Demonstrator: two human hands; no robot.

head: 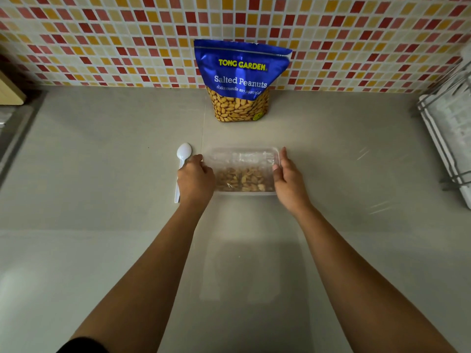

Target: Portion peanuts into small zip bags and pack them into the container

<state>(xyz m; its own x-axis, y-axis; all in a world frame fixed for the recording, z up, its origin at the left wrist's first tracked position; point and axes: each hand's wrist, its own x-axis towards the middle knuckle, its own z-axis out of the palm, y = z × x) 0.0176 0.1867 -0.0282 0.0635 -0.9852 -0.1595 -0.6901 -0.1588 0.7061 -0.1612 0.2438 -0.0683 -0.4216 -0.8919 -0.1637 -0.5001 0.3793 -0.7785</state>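
Both hands are on the container (239, 149) right now, one on each short end. The left hand (195, 178) has its fingers curled round the left edge, knuckles up, so that one's actually gripping. The right hand (288, 178) is flatter: fingers mostly straight and laid against the right wall, pressing in rather than wrapping round it. The container is a clear plastic tub sitting flat on the counter (102, 174), about dead centre in front of the person.

Inside it there's a heap of peanuts in clear zip bags (243, 178), bunched toward the near side. The far half looks like just crinkly clear plastic, and I can't tell how many bags there are.

Tight on the left is a white plastic spoon (184, 151), bowl pointing away, with its handle running under the left wrist — so it's touching or nearly touching that hand, just beside the tub.

Further back the big blue peanut bag (240, 80) stands upright against the tiled wall (102, 34), well apart from the tub, top open. A wire dish rack (448, 138) sits at the far right edge and a wooden corner (10, 90) pokes in at far left — both well clear of the hands.
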